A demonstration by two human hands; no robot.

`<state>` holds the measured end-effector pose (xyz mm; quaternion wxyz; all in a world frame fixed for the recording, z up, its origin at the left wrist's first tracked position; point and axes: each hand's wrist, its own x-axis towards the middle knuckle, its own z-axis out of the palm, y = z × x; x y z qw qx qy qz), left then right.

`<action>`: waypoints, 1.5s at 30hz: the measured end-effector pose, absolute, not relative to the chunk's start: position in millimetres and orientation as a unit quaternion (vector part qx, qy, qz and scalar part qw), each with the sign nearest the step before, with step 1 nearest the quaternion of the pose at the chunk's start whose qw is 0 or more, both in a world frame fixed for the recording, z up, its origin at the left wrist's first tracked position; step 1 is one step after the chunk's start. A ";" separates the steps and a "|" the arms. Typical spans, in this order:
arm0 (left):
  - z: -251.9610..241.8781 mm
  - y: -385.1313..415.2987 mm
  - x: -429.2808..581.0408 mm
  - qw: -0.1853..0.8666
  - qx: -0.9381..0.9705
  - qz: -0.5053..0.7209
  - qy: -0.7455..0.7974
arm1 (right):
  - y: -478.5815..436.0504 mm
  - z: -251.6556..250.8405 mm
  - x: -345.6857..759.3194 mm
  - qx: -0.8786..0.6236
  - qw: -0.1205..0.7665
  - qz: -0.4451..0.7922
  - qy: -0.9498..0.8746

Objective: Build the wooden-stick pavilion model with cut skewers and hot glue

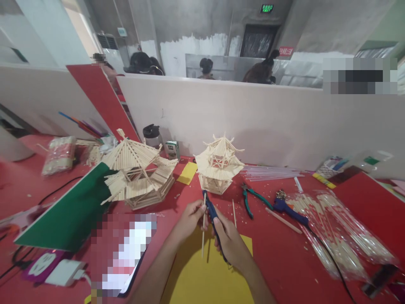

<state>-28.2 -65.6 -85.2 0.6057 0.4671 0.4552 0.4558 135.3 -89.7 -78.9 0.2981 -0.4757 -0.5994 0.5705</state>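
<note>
My left hand (193, 216) pinches a thin wooden stick (203, 242) upright in front of me. My right hand (228, 236) is closed around a long dark blue hand tool (211, 211); its tip meets the stick's upper end, and its exact kind is hard to make out. Both hands are over a yellow sheet (210, 280). Just beyond them stands a small tiered pavilion model (220, 169) built of sticks. A larger stick pavilion (137, 173) with a slanted roof sits to the left. Another loose stick (234, 213) lies right of my right hand.
Green-handled cutters (249, 200) and a blue glue gun (289, 210) with a cable lie at right, beside bagged sticks (335, 236). On the left are a phone (129, 253), a green board (68, 211) and a white charger (65, 270). A white partition (268, 122) closes off the back.
</note>
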 end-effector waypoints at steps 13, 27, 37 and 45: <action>-82.5 -65.6 -29.0 0.598 0.481 0.461 0.446 | -86.3 -72.6 135.3 -0.455 0.308 0.585 -0.596; -84.1 -65.8 -26.7 0.574 0.509 0.449 0.457 | -87.5 -77.3 135.8 -0.470 0.303 0.580 -0.593; -88.0 -64.4 -27.5 0.598 0.492 0.451 0.444 | -87.9 -83.0 136.7 -0.492 0.296 0.553 -0.603; -90.7 -63.6 -27.4 0.616 0.474 0.461 0.428 | -87.6 -85.6 135.2 -0.480 0.301 0.576 -0.589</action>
